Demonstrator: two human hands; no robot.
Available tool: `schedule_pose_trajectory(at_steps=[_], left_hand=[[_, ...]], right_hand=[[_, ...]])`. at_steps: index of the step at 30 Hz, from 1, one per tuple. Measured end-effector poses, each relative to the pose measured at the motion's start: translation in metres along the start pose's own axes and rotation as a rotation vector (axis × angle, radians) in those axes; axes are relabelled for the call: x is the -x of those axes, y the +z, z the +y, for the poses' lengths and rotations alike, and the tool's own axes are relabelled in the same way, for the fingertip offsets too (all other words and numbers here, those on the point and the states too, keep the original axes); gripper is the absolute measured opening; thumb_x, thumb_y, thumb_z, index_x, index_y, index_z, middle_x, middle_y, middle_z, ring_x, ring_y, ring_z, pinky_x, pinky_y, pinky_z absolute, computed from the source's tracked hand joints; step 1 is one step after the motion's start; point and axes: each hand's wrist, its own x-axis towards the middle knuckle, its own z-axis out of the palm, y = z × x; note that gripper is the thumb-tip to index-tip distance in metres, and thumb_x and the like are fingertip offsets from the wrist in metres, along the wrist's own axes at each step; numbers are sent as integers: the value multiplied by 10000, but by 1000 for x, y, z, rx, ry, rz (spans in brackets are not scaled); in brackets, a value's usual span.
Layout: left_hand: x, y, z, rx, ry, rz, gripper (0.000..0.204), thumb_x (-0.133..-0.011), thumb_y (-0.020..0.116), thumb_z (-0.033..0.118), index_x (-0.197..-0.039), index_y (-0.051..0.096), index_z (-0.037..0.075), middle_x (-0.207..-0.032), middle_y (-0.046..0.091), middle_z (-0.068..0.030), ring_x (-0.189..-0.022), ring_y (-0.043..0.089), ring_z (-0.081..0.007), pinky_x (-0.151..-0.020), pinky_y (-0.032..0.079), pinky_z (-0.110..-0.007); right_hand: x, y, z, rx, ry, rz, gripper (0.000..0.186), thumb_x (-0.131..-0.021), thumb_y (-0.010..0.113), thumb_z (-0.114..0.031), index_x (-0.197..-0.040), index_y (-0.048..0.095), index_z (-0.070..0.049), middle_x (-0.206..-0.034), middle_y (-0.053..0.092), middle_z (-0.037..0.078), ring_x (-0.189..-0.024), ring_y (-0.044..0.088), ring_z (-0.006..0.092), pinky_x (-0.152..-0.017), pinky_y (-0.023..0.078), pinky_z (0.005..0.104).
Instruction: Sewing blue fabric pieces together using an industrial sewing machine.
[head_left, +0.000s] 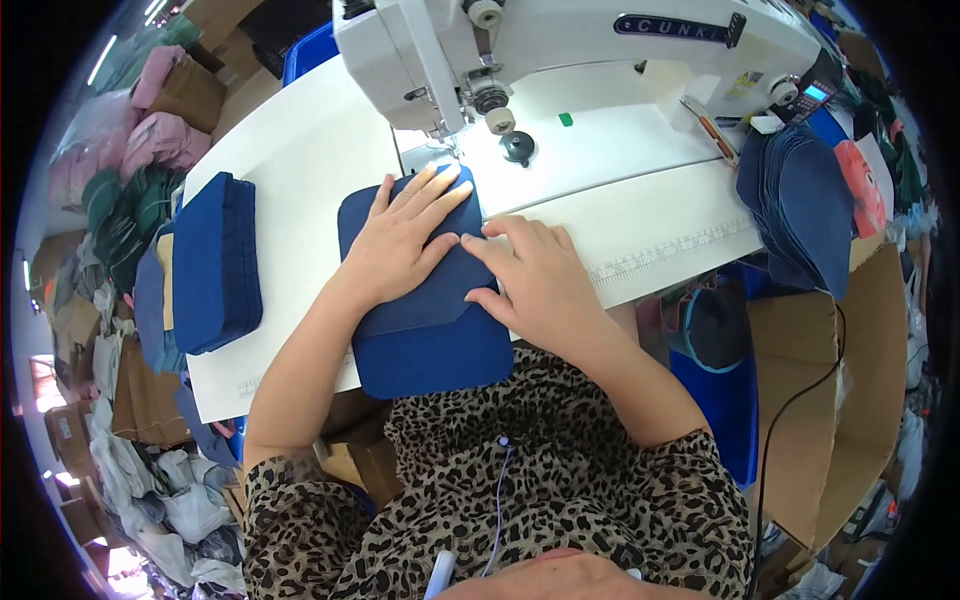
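A dark navy fabric piece [415, 315] lies on a brighter blue, round-cornered fabric panel [435, 362]. The panel reaches past the table's front edge. Its far end sits at the needle area [452, 150] of a white sewing machine [575, 45]. My left hand [395, 250] rests flat on the layered cloth, fingers spread and tips close to the needle area. At the right edge of the cloth is my right hand [545, 285], its fingers bent and the thumb apart from them. Those fingertips touch the cloth without visibly pinching it.
Left on the white table [300, 200] stands a stack of blue panels [215, 265]. Dark navy pieces [800, 200] are piled at the right end. A black bobbin-like disc [518, 148] and orange-handled snips [712, 130] lie by the machine. A cardboard box [800, 400] stands lower right.
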Motion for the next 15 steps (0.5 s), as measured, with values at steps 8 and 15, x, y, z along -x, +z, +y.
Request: schedule_pose_trajectory(at_steps=[8, 15], left_hand=[[6, 2, -9, 128, -4, 143, 525, -945, 621, 249, -1448, 493, 168, -1538, 433, -101, -1488, 306, -297, -1221, 195, -530], [11, 2, -8, -32, -136, 222, 452, -916, 657, 219, -1346, 554, 122, -1534, 424, -130, -1464, 332, -363, -1169, 238, -623]], right_hand=[[12, -9, -7, -44, 35, -34, 446, -745, 804, -291, -1131, 691, -97, -1154, 577, 55, -1088, 529, 239, -928, 389, 412], [14, -10, -7, -61, 69, -50, 405, -740, 807, -289, -1087, 719, -100, -1168, 588, 41, -1113, 523, 240, -936, 389, 410]])
